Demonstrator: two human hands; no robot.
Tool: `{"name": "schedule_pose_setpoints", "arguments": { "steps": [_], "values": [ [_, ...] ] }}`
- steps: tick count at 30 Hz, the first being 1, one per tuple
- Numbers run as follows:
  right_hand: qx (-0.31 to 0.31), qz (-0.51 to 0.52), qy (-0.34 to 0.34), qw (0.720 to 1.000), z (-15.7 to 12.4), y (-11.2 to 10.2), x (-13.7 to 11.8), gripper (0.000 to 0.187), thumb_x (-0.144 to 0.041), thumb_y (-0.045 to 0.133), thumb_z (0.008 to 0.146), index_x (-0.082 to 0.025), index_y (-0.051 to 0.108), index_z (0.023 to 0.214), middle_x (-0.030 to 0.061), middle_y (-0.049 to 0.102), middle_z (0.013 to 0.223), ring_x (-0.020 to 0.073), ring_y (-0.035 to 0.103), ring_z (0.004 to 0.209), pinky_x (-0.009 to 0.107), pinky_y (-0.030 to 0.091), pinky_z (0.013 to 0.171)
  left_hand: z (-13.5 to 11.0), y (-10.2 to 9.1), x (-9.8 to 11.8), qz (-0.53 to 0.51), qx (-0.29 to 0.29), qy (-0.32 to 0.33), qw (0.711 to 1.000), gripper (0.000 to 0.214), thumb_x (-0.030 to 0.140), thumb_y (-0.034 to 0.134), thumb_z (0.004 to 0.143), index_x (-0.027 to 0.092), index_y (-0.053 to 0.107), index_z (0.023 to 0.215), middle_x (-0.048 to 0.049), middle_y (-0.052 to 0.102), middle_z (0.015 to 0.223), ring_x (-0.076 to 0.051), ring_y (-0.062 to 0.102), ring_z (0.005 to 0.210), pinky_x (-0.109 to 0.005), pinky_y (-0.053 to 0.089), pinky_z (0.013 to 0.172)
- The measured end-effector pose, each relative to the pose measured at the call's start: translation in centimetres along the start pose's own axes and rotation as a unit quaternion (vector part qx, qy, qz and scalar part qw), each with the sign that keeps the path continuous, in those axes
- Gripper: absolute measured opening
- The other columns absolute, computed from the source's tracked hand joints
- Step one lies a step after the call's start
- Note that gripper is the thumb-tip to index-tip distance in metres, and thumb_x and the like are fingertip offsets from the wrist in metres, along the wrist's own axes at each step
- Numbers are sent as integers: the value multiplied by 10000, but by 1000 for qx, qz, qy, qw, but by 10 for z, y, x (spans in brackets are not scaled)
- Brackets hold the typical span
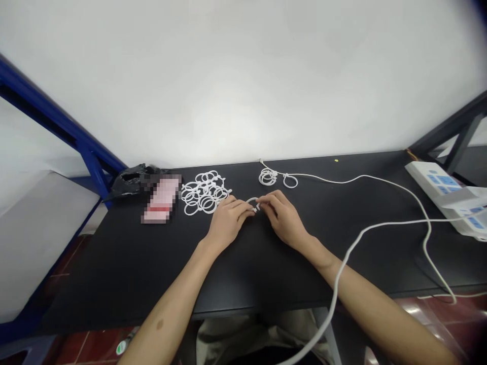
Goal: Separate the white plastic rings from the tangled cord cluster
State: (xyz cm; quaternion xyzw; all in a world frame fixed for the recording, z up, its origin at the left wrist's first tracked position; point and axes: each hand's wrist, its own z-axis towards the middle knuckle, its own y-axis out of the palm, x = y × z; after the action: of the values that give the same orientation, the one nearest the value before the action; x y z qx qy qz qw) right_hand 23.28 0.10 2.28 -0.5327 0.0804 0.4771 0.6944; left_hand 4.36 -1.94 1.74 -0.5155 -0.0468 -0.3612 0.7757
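Note:
Over the middle of the black table, my left hand [231, 217] and my right hand [280, 214] face each other, fingertips nearly meeting. Between them is a thin white ring [252, 201], with a small white end piece showing near the fingertips. Each hand pinches one side of it; the exact grip is partly hidden by the fingers. Just left of my left hand lies a loose pile of similar white rings [205, 191] with small knobs. Beyond my right hand, a few more white rings [268, 177] lie grouped, and a single ring [290, 181] rests beside them.
A black plastic bag [131, 181] and a pixelated pink item [163, 200] lie at the left. A thin white cable [342, 181] runs across the back. A thicker cable [352, 248] passes over my right forearm. White power strips [437, 182] stand at the right edge of the black table [243, 284].

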Motion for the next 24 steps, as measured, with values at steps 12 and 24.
{"name": "schedule_pose_setpoints", "arguments": {
  "steps": [12, 24],
  "values": [
    [-10, 50, 21, 998, -2, 0, -8, 155, -340, 555, 943, -218, 642, 980, 39, 672, 886, 155, 646, 772, 281, 527, 718, -1, -2, 12, -57, -66, -48, 995, 141, 309, 621, 909, 241, 710, 824, 26, 760, 843, -160, 658, 726, -306, 448, 715],
    [23, 75, 63, 995, 3, -2, -5, 129, -204, 526, 912, -209, 614, 818, 10, 688, 794, 133, 617, 651, 255, 492, 654, 1, -4, 20, -107, -82, -69, 989, 68, 253, 630, 896, 236, 691, 921, 33, 750, 910, -152, 655, 740, -304, 471, 760]
  ]
}}
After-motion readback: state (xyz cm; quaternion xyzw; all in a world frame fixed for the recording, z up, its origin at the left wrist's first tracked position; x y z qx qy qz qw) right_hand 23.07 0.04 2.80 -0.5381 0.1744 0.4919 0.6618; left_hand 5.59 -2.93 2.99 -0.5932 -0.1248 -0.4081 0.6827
